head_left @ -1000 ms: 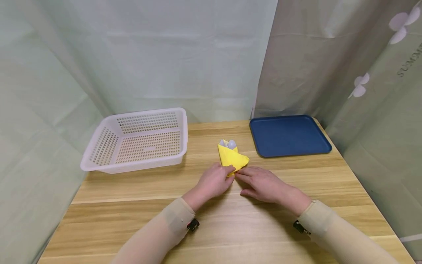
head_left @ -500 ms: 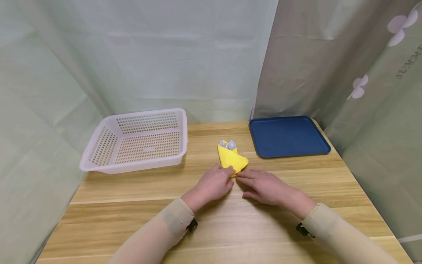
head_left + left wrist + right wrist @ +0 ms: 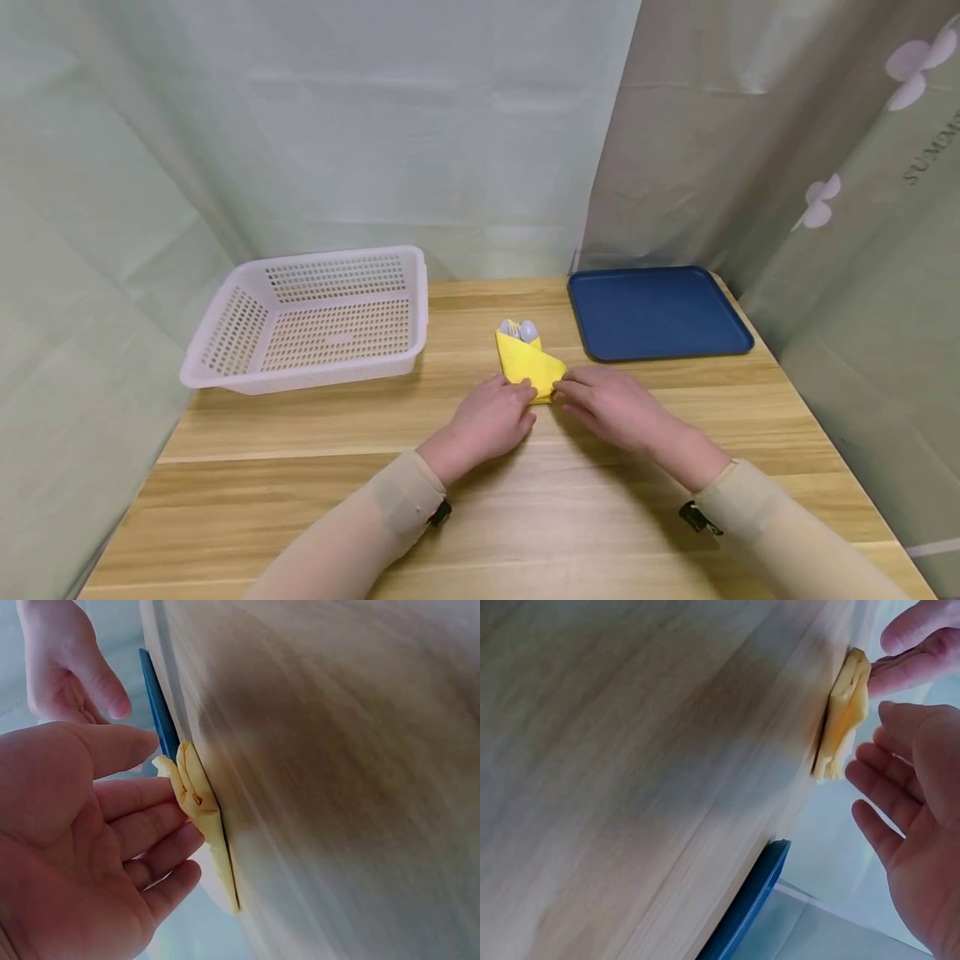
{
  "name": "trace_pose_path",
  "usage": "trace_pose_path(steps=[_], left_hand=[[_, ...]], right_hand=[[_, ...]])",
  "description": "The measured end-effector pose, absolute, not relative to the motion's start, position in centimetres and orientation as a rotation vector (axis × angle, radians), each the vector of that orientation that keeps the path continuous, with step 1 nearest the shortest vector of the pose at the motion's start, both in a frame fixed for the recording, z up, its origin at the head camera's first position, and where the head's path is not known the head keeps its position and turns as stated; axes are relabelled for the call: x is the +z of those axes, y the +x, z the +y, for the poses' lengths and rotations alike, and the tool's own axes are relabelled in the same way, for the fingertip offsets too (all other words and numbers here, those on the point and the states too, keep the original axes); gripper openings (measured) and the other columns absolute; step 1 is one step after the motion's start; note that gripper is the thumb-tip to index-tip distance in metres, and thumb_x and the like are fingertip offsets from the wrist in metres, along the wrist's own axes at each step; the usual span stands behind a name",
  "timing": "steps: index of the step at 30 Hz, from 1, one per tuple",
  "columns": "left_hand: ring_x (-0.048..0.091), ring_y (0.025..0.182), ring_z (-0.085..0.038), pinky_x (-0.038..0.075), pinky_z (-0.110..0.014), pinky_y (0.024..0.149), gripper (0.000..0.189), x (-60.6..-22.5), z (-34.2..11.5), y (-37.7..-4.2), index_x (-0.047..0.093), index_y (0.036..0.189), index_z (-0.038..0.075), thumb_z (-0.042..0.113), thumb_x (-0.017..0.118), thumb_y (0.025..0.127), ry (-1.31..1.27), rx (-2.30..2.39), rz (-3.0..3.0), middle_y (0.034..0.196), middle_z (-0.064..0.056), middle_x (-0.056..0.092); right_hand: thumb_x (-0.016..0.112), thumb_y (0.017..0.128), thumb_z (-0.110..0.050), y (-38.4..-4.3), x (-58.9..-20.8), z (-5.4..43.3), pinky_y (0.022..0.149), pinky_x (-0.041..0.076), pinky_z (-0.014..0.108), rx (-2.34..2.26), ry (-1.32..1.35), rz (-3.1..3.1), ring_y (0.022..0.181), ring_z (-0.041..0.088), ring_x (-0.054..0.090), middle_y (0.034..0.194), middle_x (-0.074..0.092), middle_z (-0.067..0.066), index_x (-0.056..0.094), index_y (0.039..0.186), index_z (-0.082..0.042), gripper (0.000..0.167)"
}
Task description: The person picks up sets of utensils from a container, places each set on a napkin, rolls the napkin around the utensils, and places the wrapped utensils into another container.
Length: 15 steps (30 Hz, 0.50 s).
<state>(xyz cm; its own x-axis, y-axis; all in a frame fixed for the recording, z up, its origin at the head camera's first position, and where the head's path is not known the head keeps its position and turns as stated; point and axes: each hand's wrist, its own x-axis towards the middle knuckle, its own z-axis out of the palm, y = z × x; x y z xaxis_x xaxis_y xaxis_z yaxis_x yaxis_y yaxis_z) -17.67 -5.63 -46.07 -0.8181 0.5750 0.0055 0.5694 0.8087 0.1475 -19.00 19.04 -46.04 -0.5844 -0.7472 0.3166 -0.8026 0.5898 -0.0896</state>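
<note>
A yellow folded napkin lies on the wooden table in the head view. Out of its far end poke a pale spoon, a fork and the rounded tip of another utensil beside them; their lower parts are hidden in the cloth. My left hand presses its extended fingertips on the napkin's near left part. At the napkin's right side, my right hand touches the folded flap with its fingertips. The right wrist view shows that hand's thumb and fingers apart, close by the napkin.
A white perforated plastic basket stands at the back left. At the back right lies a blue tray. Pale curtains hang behind the table and on both sides.
My right hand has shifted right and slightly forward, from the napkin's near edge to its right flap. My left hand stays pressed on the near left part.
</note>
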Motion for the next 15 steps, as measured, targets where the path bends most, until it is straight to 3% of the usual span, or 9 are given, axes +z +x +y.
trace_pose_path(steps=[7, 15], left_hand=[[0.064, 0.137, -0.031, 0.051, -0.043, 0.116, 0.042, -46.02, -5.47, -17.50, 0.072, 0.145, 0.007, 0.031, 0.068, 0.110, 0.947, 0.160, 2.966, 0.151, -0.011, 0.068], [0.062, 0.139, -0.031, 0.044, -0.041, 0.121, 0.044, -46.20, -5.39, -17.37, 0.072, 0.144, 0.007, 0.035, 0.067, 0.110, 0.975, 0.082, 2.992, 0.151, -0.010, 0.068]], right_hand=[[0.084, 0.099, -0.011, -18.73, -46.48, 18.89, 0.113, 0.054, 0.054, 0.234, 1.276, -2.643, 0.135, 0.034, 0.065, 0.146, 0.068, 0.013, 0.070, 0.146, -0.003, 0.050], [0.079, 0.104, -0.013, -18.19, -47.00, 18.66, 0.116, 0.050, 0.058, 0.247, 1.322, -2.688, 0.141, 0.036, 0.062, 0.153, 0.065, 0.013, 0.068, 0.150, -0.004, 0.048]])
